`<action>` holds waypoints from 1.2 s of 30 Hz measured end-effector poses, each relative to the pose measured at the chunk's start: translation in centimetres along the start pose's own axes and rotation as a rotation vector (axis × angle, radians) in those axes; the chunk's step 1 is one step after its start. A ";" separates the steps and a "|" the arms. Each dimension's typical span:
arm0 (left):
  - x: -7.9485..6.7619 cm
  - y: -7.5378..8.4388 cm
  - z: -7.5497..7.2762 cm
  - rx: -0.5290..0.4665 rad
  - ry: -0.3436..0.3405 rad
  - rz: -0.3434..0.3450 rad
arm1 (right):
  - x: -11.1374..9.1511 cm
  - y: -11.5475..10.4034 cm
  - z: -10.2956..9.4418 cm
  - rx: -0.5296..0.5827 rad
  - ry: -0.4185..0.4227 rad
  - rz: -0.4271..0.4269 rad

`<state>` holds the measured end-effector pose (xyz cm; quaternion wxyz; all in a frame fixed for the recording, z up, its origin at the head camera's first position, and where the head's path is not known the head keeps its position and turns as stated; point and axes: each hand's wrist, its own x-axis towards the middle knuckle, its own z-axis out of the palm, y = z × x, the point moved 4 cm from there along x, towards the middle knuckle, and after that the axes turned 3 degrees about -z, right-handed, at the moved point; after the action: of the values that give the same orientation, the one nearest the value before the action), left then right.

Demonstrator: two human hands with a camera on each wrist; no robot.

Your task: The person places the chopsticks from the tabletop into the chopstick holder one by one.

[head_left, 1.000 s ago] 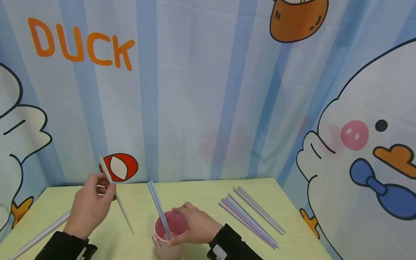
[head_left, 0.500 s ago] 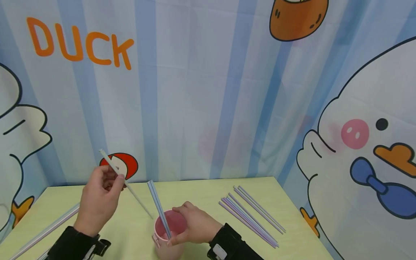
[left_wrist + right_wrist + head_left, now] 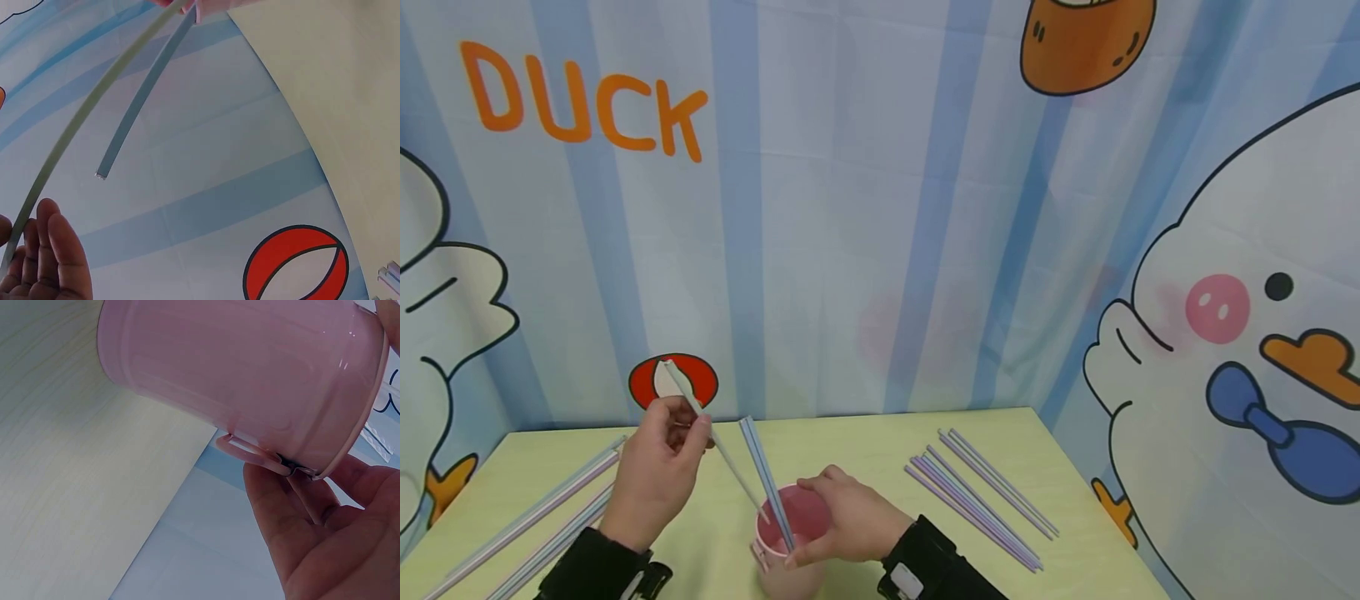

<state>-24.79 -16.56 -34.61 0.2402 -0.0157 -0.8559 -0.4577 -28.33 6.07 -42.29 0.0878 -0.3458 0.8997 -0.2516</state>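
Observation:
Between thumb and fingers, my left hand [image 3: 658, 467] pinches a long pale stick [image 3: 733, 467]. That stick slants down to the right, its lower end at the mouth of a pink cup [image 3: 790, 579]. Several light blue sticks [image 3: 762, 467], bunched together, lean in the cup and rise above its rim. My right hand [image 3: 857, 521] grips the cup by its rim. A small side handle [image 3: 250, 453] shows on the cup in the right wrist view, close to the fingertips. The left wrist view shows the pale stick [image 3: 81, 115] beside a blue stick [image 3: 137, 106].
Purple and bluish sticks [image 3: 973, 512] lie fanned on the right of the yellow table [image 3: 865, 450], beside a smaller group [image 3: 1000, 483]. More long sticks [image 3: 527, 525] lie at the left, partly behind the left arm. A striped duck curtain [image 3: 835, 250] hangs behind the table.
My left hand has moved right with the pale stick, whose lower end has come from over the table to the cup's mouth. The right hand and cup have stayed put.

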 end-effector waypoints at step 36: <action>-1.1 -4.2 6.3 0.186 -0.319 -0.194 | -0.1 -0.1 -0.1 -0.019 -0.002 -0.026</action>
<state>-27.34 -13.77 -41.30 0.0565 0.0169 -0.9192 -0.3893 -28.23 6.10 -42.12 0.0823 -0.3585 0.8974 -0.2437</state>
